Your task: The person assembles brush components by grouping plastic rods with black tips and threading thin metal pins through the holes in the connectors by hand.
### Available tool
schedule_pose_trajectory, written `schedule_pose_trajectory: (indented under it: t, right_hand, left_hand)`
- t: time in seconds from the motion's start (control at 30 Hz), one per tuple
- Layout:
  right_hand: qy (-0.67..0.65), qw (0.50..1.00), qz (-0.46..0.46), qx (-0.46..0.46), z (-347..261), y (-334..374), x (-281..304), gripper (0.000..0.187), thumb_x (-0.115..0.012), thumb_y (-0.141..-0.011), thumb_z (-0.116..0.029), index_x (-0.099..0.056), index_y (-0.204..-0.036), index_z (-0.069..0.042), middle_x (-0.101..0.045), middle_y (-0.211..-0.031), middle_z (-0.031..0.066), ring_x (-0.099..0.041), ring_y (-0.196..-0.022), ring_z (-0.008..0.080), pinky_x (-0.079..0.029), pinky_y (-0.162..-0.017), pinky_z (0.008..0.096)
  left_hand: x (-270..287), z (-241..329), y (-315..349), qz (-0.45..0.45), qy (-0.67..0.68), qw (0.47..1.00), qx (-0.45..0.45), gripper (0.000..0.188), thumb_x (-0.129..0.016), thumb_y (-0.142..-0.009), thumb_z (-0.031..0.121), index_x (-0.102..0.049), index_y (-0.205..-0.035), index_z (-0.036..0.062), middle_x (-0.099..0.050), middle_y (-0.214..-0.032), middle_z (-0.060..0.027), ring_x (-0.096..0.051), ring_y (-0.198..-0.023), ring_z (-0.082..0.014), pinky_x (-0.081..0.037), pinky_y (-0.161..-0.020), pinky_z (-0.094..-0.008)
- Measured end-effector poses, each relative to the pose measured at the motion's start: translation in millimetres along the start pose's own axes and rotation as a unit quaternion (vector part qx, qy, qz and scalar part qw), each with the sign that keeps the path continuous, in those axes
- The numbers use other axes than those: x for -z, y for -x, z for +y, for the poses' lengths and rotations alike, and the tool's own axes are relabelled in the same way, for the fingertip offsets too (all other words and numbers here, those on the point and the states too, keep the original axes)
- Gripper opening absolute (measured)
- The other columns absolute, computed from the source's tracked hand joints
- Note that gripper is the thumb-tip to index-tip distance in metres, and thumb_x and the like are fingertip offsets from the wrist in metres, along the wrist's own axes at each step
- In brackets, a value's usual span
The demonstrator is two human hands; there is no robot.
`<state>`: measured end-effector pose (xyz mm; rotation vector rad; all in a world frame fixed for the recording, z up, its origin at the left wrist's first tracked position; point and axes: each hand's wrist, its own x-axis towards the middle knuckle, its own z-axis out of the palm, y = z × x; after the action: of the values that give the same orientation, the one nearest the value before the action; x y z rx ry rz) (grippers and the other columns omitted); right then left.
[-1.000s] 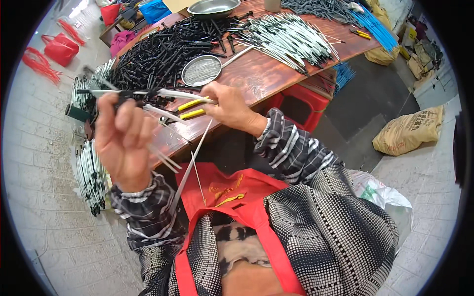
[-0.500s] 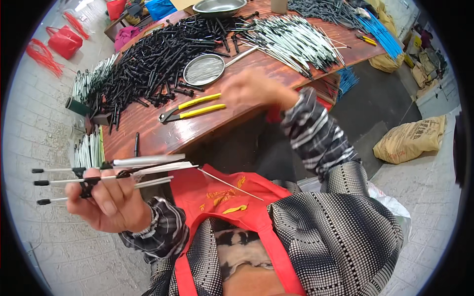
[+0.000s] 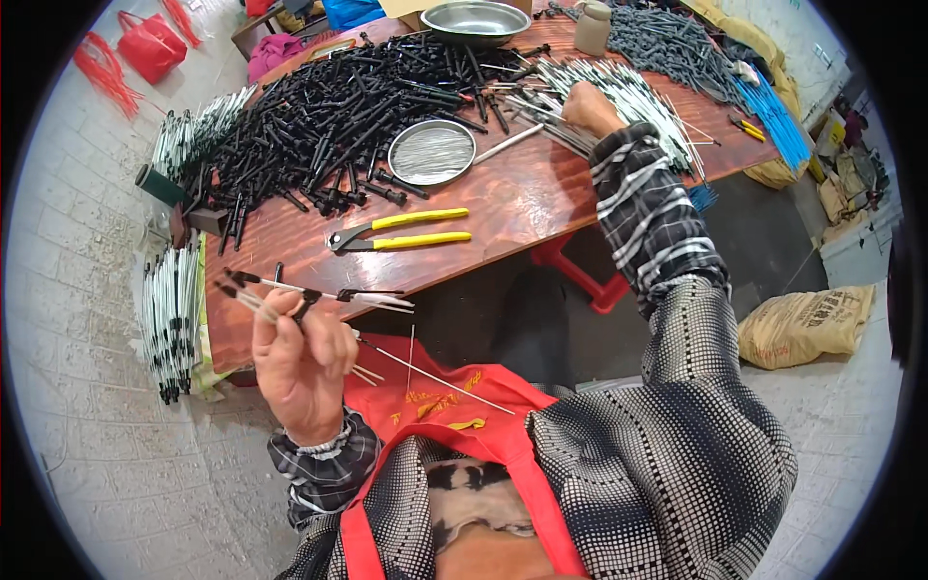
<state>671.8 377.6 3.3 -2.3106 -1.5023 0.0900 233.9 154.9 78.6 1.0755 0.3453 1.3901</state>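
My left hand (image 3: 302, 372), raised off the near left edge of the table, is closed on a bundle of thin white rods with black joints (image 3: 382, 302). The rods stick out on both sides of its fingers. At the far right of the table, my right hand (image 3: 592, 111) is closed at the left side of a pile of white rods with black ends (image 3: 652, 106). Rods beside it are blurred, and its fingertips are partly hidden. Two loose thin rods (image 3: 440, 377) lie across my red apron (image 3: 425, 401).
Yellow-handled pincers (image 3: 420, 238) lie on the wooden table (image 3: 522, 198). Behind them are a round dish of thin pins (image 3: 432, 155), a heap of black plastic parts (image 3: 319, 126) and a steel bowl (image 3: 474, 21). Blue rods (image 3: 773, 116) lie far right; a sack (image 3: 807, 329) stands on the floor.
My right hand has moved away to the right, from above the pincers to the white rod pile. My left hand has turned upright and shifted right with its rods.
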Motion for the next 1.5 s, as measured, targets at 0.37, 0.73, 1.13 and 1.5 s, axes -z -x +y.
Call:
schedule_pose_trajectory:
  t: [0.37, 0.73, 1.13, 1.5]
  right_hand:
    - [-0.172, 0.959, 0.063, 0.218, -2, -38, 22, 0.023, -0.068, -0.078, -0.026, -0.074, -0.082, -0.004, -0.068, -0.07, 0.0156, -0.065, -0.066, 0.0232, -0.049, -0.064, 0.0369]
    - [-0.124, 0.961, 0.052, 0.24, -57, 12, 49, 0.025, -0.069, -0.081, -0.031, -0.074, -0.083, -0.006, -0.068, -0.069, 0.0121, -0.065, -0.065, 0.0227, -0.049, -0.065, 0.0375]
    - [-0.259, 0.88, 0.341, 0.206, -89, 24, 158, 0.034, -0.062, -0.094, -0.035, -0.07, -0.082, -0.004, -0.054, -0.056, -0.0007, -0.047, -0.054, 0.0054, -0.036, -0.049, 0.0266]
    - [-0.46, 0.736, 0.363, 0.339, -69, 138, 306, 0.033, -0.062, -0.095, -0.025, -0.058, -0.071, -0.003, -0.051, -0.053, -0.0004, -0.041, -0.047, 0.0087, -0.039, -0.046, 0.0294]
  left_hand:
    - [19, -16, -20, 0.004, 0.04, 0.998, 0.056, 0.03, -0.04, -0.105, 0.021, -0.055, -0.122, 0.0018, -0.046, -0.06, -0.0035, -0.032, -0.044, -0.0092, -0.028, -0.042, -0.0246]
    - [22, 7, 1, 0.054, 0.045, 0.996, 0.059, 0.024, -0.05, -0.101, 0.019, -0.061, -0.112, 0.0006, -0.053, -0.059, -0.0057, -0.034, -0.043, -0.0073, -0.029, -0.042, -0.0219]
    - [20, 31, 26, 0.073, 0.026, 0.996, 0.042, 0.023, -0.05, -0.101, 0.018, -0.061, -0.11, 0.0009, -0.053, -0.06, -0.0057, -0.034, -0.042, -0.0071, -0.029, -0.041, -0.0222]
    - [11, 33, 34, 0.08, 0.008, 0.995, 0.054, 0.022, -0.051, -0.101, 0.02, -0.061, -0.108, 0.0021, -0.05, -0.059, -0.0027, -0.033, -0.042, -0.0067, -0.028, -0.041, -0.0221]
